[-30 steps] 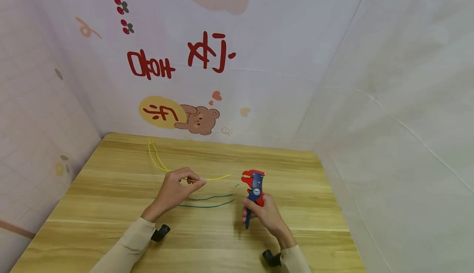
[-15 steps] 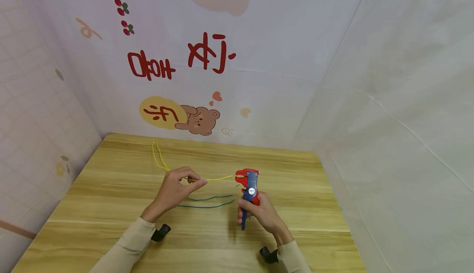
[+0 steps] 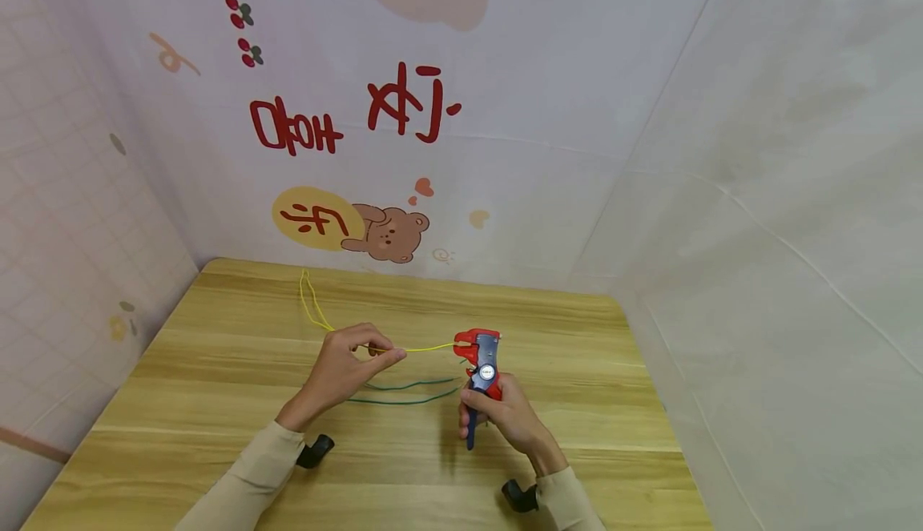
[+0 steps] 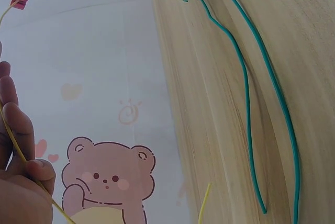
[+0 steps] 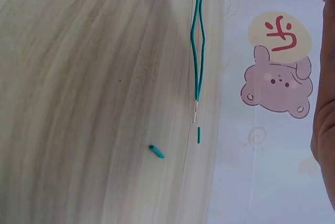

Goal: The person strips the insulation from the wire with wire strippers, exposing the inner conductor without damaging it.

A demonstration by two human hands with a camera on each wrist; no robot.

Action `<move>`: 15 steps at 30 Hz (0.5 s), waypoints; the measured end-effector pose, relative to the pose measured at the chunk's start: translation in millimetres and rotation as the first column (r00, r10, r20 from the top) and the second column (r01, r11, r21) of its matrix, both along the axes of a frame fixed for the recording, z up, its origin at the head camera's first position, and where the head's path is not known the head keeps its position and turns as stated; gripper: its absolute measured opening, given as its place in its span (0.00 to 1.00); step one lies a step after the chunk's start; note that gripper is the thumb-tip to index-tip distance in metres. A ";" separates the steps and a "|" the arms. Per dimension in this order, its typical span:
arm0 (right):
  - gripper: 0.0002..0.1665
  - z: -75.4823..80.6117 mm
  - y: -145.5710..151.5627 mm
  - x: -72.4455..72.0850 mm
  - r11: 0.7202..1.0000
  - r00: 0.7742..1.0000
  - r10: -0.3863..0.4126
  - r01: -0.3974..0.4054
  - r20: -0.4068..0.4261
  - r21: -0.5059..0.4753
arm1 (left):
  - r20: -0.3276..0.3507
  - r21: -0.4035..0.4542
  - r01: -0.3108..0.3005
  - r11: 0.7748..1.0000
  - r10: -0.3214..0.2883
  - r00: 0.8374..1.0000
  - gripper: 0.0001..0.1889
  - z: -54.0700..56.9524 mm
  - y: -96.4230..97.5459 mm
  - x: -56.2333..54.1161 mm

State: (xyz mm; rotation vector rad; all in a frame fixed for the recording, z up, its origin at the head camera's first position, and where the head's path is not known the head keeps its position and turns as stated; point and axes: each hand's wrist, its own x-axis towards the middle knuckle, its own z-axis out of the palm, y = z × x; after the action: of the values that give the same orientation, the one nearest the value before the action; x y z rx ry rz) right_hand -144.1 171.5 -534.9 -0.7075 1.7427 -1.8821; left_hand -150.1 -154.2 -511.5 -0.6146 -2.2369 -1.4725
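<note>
Between thumb and fingers my left hand [image 3: 353, 361] pinches a thin yellow wire [image 3: 429, 348], whose tail loops back over the table behind the hand. My right hand [image 3: 508, 412] grips a red and blue wire stripper [image 3: 486, 359] by its handles. The wire's free end meets the stripper's red jaws; how deep it sits between them I cannot tell. In the left wrist view, the red jaw tip [image 4: 20, 3] has the yellow wire running to it. Most of the stripper is outside both wrist views.
Green wires [image 3: 404, 395] lie on the wooden table [image 3: 577, 403] below the hands; bare copper ends [image 5: 196, 110] show in the right wrist view. Short cut green pieces [image 5: 156, 151] lie near them. A printed cloth wall [image 3: 505, 195] stands behind the table.
My right hand has brought the stripper leftward, and its jaws have come from a gap away up to the yellow wire's end. My left hand has barely moved, still pinching the wire.
</note>
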 end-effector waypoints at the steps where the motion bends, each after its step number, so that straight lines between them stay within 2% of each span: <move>1: 0.20 -0.4 -0.2 0.0 1.000 1.000 0.005 -0.005 -0.002 -0.001 | 0.003 0.001 0.001 1.000 -0.001 1.000 0.10 -0.1 0.0 0.0; 15: 0.22 -2.4 -3.9 -0.5 0.996 0.997 0.071 -0.069 0.030 -0.054 | 0.034 -0.013 0.015 1.000 -0.015 0.999 0.11 2.1 2.4 0.2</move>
State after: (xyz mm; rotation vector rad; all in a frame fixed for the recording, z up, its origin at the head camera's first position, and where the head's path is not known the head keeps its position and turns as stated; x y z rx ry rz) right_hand -144.7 167.6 -537.2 -0.7443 1.6327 -1.8881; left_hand -149.9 -151.8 -509.4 -0.6166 -2.2738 -1.4872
